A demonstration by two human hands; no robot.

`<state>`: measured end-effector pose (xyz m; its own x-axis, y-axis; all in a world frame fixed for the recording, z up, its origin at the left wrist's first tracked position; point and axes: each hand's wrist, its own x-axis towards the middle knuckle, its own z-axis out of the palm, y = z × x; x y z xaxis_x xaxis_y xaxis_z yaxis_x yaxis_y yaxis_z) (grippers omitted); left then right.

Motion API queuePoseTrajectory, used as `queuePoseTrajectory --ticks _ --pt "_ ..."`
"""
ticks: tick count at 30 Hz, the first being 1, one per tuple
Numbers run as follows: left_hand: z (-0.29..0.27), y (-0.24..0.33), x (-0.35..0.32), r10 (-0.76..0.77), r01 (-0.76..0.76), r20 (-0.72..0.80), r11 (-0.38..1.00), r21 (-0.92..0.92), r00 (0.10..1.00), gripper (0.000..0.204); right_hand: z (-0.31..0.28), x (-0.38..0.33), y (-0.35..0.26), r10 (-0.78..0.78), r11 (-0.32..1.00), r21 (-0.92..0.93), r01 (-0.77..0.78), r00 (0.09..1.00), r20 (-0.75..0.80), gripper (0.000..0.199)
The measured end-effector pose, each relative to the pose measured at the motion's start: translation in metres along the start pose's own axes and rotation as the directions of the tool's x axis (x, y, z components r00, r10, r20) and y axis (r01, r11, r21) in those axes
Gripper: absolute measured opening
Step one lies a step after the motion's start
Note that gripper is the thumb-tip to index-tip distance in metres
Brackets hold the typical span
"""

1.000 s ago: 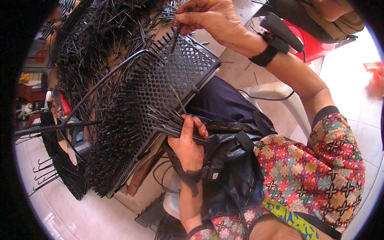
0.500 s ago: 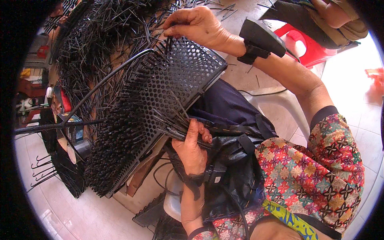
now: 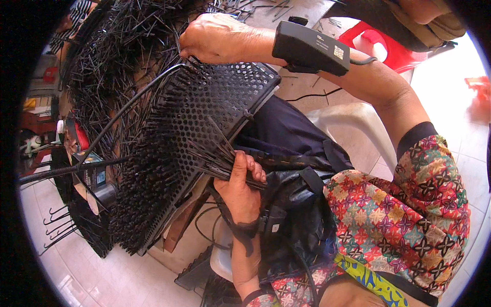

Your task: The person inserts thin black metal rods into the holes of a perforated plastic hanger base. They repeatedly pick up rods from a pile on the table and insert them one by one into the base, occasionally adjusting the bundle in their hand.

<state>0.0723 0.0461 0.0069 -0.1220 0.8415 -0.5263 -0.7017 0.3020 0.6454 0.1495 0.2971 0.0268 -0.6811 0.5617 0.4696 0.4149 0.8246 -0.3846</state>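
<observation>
My left hand [image 3: 239,192] is closed around a bundle of thin black strips [image 3: 217,159], which fan out over the near side of a black perforated panel [image 3: 204,100]. Rows of similar black pieces [image 3: 140,179] stand upright in the panel's holes, densest at its left end. At the panel's far edge is my right hand [image 3: 209,40], its fingers curled together beside the end of a bent metal rod [image 3: 176,66]. What lies between those fingertips is hidden. Each wrist wears a black strapped device [image 3: 312,48].
A large heap of loose black strips [image 3: 110,61] lies beyond the panel. Black pieces with hooked ends [image 3: 59,225] are at the left. A red plastic object [image 3: 383,46] and a pale chair [image 3: 353,125] are to the right. Another person's dark clothing [image 3: 388,23] shows at the top.
My right hand has moved left along the panel's far edge, and its wrist has turned to show the device's top. My left hand stays nearly in place with the strips.
</observation>
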Motion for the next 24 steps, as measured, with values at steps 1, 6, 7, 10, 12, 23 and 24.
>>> queuePoseTrajectory --ticks 1,6,7,10,12,23,24 --pt "0.0 0.0 0.0 0.0 0.0 0.0 1.0 0.002 1.0 0.015 0.0 -0.001 0.001 -0.007 1.0 -0.022 0.007 1.0 -0.008 0.018" --pt "0.001 0.0 -0.001 0.017 -0.017 0.016 1.0 -0.003 1.0 0.014 -0.003 -0.008 -0.004 0.068 0.995 -0.075 -0.071 0.997 -0.041 0.018" --pt "0.001 0.0 -0.002 0.027 -0.027 0.016 1.0 -0.005 0.999 0.014 -0.005 -0.01 -0.008 0.014 0.999 -0.029 -0.019 0.988 -0.152 0.019" --pt "-0.002 0.0 -0.004 0.051 -0.05 0.02 0.999 -0.01 0.999 0.013 -0.014 -0.032 -0.031 0.179 0.96 0.235 -0.153 0.979 -0.097 0.023" --pt "-0.003 0.001 -0.003 0.064 -0.064 0.041 0.998 -0.011 0.997 0.013 -0.017 -0.051 -0.052 0.341 0.663 0.604 -0.442 0.897 0.282 0.028" --pt "0.0 0.008 -0.004 0.012 -0.012 0.027 1.0 0.005 1.0 0.017 -0.018 -0.056 -0.062 0.497 0.387 0.808 -0.445 0.838 0.223 0.013" --pt "-0.001 0.008 -0.003 -0.013 0.014 0.02 0.999 -0.053 1.0 0.017 -0.017 -0.05 -0.056 0.474 0.475 0.823 -0.311 0.879 0.059 0.012"
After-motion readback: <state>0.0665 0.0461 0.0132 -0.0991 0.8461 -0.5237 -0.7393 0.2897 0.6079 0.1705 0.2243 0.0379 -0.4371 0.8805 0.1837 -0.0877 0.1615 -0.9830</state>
